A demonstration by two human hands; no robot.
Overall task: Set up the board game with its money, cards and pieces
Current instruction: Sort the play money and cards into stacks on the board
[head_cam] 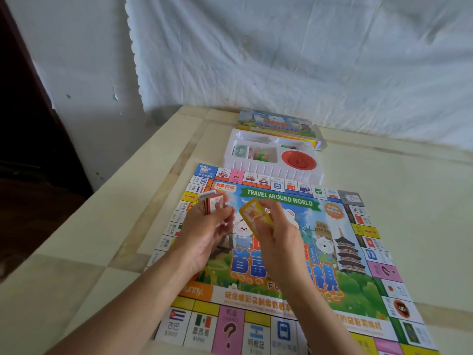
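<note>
Sorting cards above the board (353,285), we hold 2 lots apart. Our left hand (204,237) curls its fingers round a stack of red-backed cards (211,204), held on edge toward the board's 10 o'clock. Our right hand (279,239) pinches a yellow card (254,216) at 3 o'clock of that stack; we cannot tell whether it is 1 card or several. Keeping the colours in separate hands looks meant to give each its own spot. The board lies open and flat on the table (409,188), ready to take them. At its 12 o'clock, just beside the far edge, the white tray (271,172) holds the money (240,150), small pieces (261,156) and a red dish (298,158), none yet set out. The box lid (276,123) lies beyond the tray.
</note>
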